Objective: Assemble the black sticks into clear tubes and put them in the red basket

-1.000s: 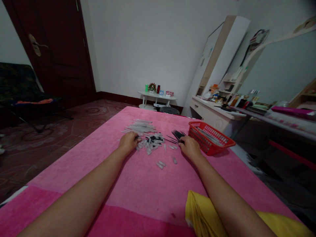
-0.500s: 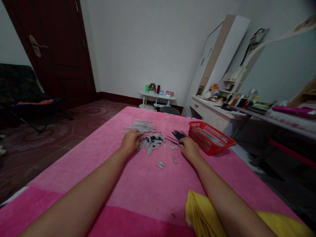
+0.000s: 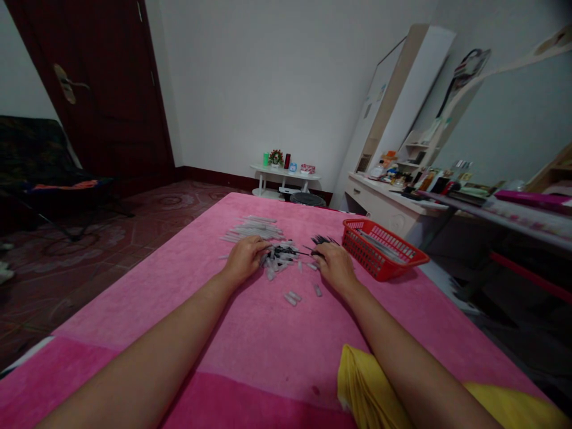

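My left hand [image 3: 245,258] rests on the pink cloth [image 3: 268,345] with its fingers curled, pinching what looks like a clear pen tube at the edge of a heap of small clear and black parts [image 3: 282,256]. My right hand [image 3: 333,266] is closed on a thin black refill [image 3: 295,252] that points left toward my left fingertips. A pile of long clear tubes [image 3: 254,229] lies just beyond my left hand. A bundle of black refills [image 3: 324,239] lies beyond my right hand.
A red plastic basket [image 3: 379,271] holding several pens stands right of my right hand. Three loose clear caps [image 3: 292,295] lie nearer to me. Yellow fabric [image 3: 357,381] covers my lap. A cluttered white desk [image 3: 393,202] is at right, a dark door [image 3: 102,89] at far left.
Both hands have drawn toward each other over the heap. My right hand left the refill bundle with one black refill, and my left hand slid right.
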Tool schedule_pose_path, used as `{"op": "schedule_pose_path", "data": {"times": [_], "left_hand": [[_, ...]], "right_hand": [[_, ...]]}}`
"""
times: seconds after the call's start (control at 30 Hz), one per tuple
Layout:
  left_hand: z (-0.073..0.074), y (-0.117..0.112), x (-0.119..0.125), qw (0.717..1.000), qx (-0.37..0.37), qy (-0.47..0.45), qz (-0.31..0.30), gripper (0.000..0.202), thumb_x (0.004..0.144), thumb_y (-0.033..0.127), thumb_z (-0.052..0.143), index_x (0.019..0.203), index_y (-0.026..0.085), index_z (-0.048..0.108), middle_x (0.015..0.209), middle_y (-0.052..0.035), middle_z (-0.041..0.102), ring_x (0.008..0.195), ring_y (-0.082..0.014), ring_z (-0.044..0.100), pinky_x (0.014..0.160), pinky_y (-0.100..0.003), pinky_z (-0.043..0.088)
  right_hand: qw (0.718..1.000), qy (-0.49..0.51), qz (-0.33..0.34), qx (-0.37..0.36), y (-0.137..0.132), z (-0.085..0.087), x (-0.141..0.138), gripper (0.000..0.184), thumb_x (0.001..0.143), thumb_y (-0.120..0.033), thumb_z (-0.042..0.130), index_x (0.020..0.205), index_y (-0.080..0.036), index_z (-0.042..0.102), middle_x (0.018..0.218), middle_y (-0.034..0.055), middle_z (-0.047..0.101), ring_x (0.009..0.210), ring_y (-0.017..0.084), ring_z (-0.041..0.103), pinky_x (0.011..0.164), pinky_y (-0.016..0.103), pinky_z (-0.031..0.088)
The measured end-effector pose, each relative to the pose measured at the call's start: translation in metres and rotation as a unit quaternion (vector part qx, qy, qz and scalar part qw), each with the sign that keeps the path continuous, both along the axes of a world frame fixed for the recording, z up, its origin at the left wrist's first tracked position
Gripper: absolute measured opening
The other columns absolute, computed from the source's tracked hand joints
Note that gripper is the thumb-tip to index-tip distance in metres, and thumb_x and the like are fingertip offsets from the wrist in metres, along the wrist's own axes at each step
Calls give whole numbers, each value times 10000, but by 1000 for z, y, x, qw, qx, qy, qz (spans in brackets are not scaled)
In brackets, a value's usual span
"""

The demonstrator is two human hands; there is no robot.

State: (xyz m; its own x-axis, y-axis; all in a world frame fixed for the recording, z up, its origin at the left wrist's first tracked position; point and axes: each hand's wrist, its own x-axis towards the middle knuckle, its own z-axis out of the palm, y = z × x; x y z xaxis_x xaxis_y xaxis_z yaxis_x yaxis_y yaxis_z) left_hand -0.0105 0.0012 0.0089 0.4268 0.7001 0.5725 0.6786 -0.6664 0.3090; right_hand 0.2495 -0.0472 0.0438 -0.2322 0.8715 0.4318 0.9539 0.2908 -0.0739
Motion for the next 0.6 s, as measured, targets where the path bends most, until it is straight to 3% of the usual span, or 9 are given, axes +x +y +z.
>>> {"op": "schedule_pose_path", "data": {"times": [0.27,0.6], "left_hand": [[1,-4,4,1000,16,18,-14,257,886,234,490,1032,201,699,869,-77,622,857,-190,562,768,-286,427],[2,-4,5,998,16,57,5,264,868,216,494,1021,211,709,881,-88,627,858,-205,569,767,-301,434]], "right_hand": [[1000,-10,22,9,1,1,-1,158,852,-201,545,930,-189,681,925,66,669,911,195,551,794,281,345],[997,-44,44,46,-7,17,-9,179,837,-149,525,909,-191,684,891,68,653,899,205,526,790,305,319]]}}
